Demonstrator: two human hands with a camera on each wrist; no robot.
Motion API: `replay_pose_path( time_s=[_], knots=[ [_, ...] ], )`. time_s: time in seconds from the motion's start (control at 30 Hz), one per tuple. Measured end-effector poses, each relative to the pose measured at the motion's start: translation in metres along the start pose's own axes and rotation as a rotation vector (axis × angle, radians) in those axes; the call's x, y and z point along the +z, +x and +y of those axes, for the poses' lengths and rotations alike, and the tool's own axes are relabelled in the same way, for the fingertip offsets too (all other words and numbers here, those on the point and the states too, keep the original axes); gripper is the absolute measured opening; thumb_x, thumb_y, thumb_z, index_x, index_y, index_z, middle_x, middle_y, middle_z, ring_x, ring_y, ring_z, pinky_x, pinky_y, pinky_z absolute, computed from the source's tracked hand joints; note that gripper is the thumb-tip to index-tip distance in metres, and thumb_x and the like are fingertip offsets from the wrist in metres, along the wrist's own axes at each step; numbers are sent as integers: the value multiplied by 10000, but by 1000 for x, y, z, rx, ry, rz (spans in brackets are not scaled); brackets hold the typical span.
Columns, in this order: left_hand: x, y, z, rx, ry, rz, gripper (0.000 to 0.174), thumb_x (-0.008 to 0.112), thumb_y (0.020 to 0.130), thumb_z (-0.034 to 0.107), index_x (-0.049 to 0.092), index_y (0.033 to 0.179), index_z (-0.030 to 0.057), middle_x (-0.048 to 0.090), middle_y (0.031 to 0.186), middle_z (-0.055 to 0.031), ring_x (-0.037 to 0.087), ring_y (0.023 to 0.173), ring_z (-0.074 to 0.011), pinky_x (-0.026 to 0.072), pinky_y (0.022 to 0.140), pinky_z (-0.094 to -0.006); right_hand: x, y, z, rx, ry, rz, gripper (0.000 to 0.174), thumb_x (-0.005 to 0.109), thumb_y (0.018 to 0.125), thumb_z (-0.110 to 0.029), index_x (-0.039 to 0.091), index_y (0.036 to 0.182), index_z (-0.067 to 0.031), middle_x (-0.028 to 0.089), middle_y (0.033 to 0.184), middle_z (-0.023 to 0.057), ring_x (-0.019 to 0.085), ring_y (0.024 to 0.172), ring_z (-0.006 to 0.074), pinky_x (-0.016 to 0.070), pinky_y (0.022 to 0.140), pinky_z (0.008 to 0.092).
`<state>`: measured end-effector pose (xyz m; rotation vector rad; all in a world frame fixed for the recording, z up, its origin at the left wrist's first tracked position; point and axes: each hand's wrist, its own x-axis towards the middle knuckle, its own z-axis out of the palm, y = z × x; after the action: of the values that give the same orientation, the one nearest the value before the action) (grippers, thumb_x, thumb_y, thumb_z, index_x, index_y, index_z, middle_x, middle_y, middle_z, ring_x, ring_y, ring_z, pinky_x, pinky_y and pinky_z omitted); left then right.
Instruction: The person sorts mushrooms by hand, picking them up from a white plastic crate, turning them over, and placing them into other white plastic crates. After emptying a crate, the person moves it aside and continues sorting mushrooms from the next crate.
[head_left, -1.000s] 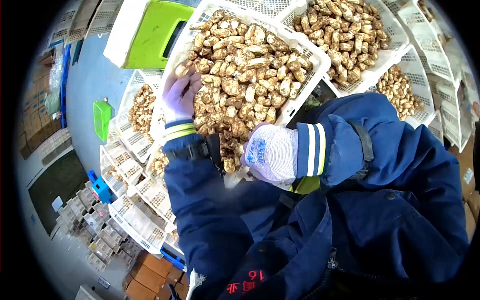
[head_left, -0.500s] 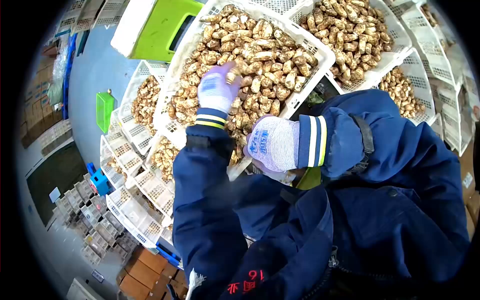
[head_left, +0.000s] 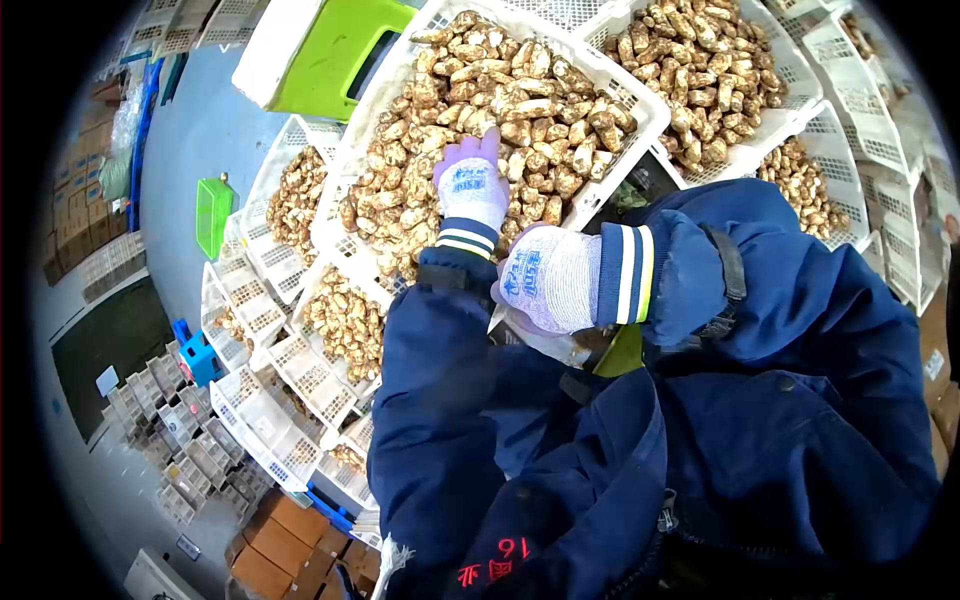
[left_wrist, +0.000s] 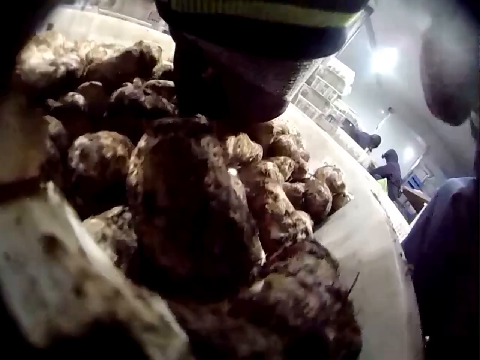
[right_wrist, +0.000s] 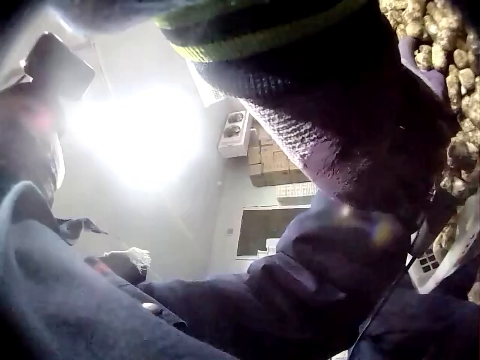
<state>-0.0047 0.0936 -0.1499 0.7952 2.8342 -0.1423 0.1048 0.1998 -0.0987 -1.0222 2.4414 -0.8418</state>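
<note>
My left hand [head_left: 472, 188], in a lilac-and-white knit glove, reaches into a white plastic crate [head_left: 640, 125]. Its fingers extend onto a heap of stubby brown-and-cream pieces that look like mushrooms [head_left: 540, 95]. Seen close in the left wrist view, one dark, scaly piece [left_wrist: 195, 202] lies just beyond the cuff. At the crate's near corner is my right hand [head_left: 552, 280], gloved alike, back upward. The right fingers are mostly hidden under the palm, and I cannot tell whether they hold anything. In the right wrist view this hand [right_wrist: 360, 135] is dark against the light.
A second heaped crate [head_left: 800, 85] stands beyond on the right, another [head_left: 845, 195] below it. More crates [head_left: 270, 265] with similar pieces line the left. Past the main crate is a green-and-white box [head_left: 320, 60]; cardboard boxes [head_left: 285, 540] stand at lower left.
My left hand has moved from the crate's left side rightward over the heap, and the piece it pinched a second ago no longer shows in its fingers. My right hand has barely moved.
</note>
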Motion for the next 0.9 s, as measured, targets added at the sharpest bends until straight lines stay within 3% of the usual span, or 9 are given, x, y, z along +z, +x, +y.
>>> replay_pose_path(
  time_s=[0.1, 0.13, 0.2, 0.33, 0.4, 0.53, 0.67, 0.77, 0.9],
  knots=[
    [18, 3, -25, 39, -470, 193, 408, 722, 720, 140, 649, 1120, 109, 637, 1076, -125, 633, 949, -302, 500, 862, -414, 25, -2, 7, -62, 72, 280, 113, 604, 770, -208, 595, 694, -125, 542, 647, 63, 570, 659, 270, 471, 643, 402],
    [-2, -7, -31, -151, -764, 53, 426, 698, 800, 160, 601, 1208, 85, 679, 967, -118, 664, 912, -243, 537, 734, -362, 17, -2, 4, -74, 88, 308, 112, 607, 767, -200, 592, 685, -126, 537, 640, 65, 565, 650, 273, 469, 636, 406],
    [7, -26, -68, -263, -1489, 16, 435, 665, 830, 83, 551, 1242, 5, 650, 1062, -158, 660, 904, -233, 543, 706, -313, -1, -4, -3, -18, 51, 134, 107, 613, 764, -188, 591, 676, -130, 532, 634, 64, 555, 631, 277, 464, 627, 415],
    [-6, -43, -59, -63, -1520, 272, 362, 621, 819, -26, 564, 1175, -61, 570, 1161, -186, 642, 865, -208, 563, 754, -284, -12, -6, -2, -59, 57, 82, 108, 625, 740, -188, 586, 658, -130, 521, 604, 61, 549, 575, 283, 455, 575, 414],
    [-23, -26, -48, -204, -1726, 145, 313, 728, 757, 49, 686, 1059, -19, 623, 1068, -118, 663, 864, -189, 573, 755, -280, -15, -7, -3, -64, 47, 56, 112, 629, 734, -190, 581, 652, -131, 511, 595, 61, 547, 565, 281, 456, 569, 411],
    [-28, 24, -4, -164, -557, 60, 414, 761, 758, 302, 691, 1064, 32, 679, 1056, -155, 669, 926, -282, 523, 846, -387, -7, 1, -10, 93, 16, -93, 109, 613, 769, -227, 577, 729, -132, 537, 697, 56, 573, 689, 265, 464, 654, 395],
    [-2, 42, 1, -161, -415, 3, 488, 756, 746, 387, 688, 1076, 35, 683, 1008, -197, 669, 918, -320, 519, 849, -411, -2, 10, -3, 156, 57, -242, 111, 593, 820, -225, 555, 821, -121, 554, 821, 49, 559, 807, 253, 455, 742, 375],
    [-7, 21, -29, -386, -1393, -66, 438, 698, 832, 323, 661, 1107, -17, 706, 928, -156, 677, 753, -250, 566, 735, -325, -9, 3, -7, 112, 95, -141, 108, 600, 814, -211, 562, 775, -117, 546, 736, 56, 557, 724, 273, 464, 689, 392],
    [-6, -26, -64, -111, -2360, 131, 448, 527, 944, 229, 486, 1343, 28, 512, 1317, -235, 578, 1137, -363, 562, 835, -427, -20, -4, 3, -84, 91, -57, 93, 631, 778, -199, 594, 750, -118, 544, 676, 64, 564, 667, 286, 469, 635, 416]
  ],
)
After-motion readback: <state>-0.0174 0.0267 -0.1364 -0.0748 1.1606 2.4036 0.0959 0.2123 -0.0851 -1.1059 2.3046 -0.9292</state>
